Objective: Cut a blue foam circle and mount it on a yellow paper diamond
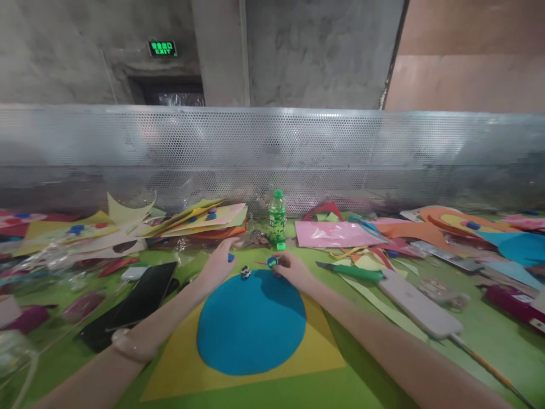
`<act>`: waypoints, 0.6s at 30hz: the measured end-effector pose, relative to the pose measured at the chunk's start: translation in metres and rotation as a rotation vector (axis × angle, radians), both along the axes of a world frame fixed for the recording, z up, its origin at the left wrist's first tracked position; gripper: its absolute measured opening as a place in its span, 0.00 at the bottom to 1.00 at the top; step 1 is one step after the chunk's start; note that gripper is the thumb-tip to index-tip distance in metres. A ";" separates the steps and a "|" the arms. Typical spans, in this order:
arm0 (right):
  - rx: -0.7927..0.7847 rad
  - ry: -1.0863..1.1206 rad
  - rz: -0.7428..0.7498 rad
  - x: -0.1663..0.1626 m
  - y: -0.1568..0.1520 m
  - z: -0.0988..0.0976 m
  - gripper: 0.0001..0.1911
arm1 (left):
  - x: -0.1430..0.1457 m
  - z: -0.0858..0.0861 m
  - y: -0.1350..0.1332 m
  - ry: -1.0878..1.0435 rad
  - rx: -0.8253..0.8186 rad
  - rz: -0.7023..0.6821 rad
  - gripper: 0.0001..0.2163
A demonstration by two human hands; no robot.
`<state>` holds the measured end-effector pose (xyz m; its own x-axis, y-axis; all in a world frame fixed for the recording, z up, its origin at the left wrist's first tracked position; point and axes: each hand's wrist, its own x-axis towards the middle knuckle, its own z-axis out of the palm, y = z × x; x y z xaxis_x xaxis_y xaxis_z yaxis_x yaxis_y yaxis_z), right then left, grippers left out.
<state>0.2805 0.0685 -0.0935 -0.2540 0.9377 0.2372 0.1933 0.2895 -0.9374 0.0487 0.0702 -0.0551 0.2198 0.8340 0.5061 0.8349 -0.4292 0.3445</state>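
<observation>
A blue paper disc (pixel 251 321) lies on a yellow sheet (pixel 179 363) in front of me on the green table (pixel 366 375). My left hand (pixel 219 261) rests at the disc's far left edge, fingers stretched toward the paper pile, a small blue piece (pixel 230 257) by its fingertips. My right hand (pixel 292 268) is curled at the disc's far edge, pinching a small round blue-and-green piece (pixel 272 262). A small dark-and-white piece (pixel 246 272) sits on the disc's rim between my hands.
A green soda bottle (pixel 277 218) stands just beyond my hands, its cap (pixel 281 246) beside it. A black phone (pixel 131 304) lies left, a green-handled knife (pixel 349 271) and a white power bank (pixel 419 307) right. Coloured paper piles (pixel 200 218) line a perforated metal barrier (pixel 272 153).
</observation>
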 end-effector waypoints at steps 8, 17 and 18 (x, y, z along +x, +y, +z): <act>-0.074 0.057 0.076 0.001 -0.003 0.003 0.14 | 0.003 -0.001 -0.019 0.292 -0.251 -0.212 0.18; 0.070 -0.187 0.051 0.000 -0.013 0.009 0.14 | 0.001 -0.010 -0.022 0.297 -0.159 -0.073 0.27; 0.087 -0.205 0.055 -0.001 -0.014 0.009 0.14 | 0.001 -0.011 -0.023 0.323 -0.129 -0.077 0.26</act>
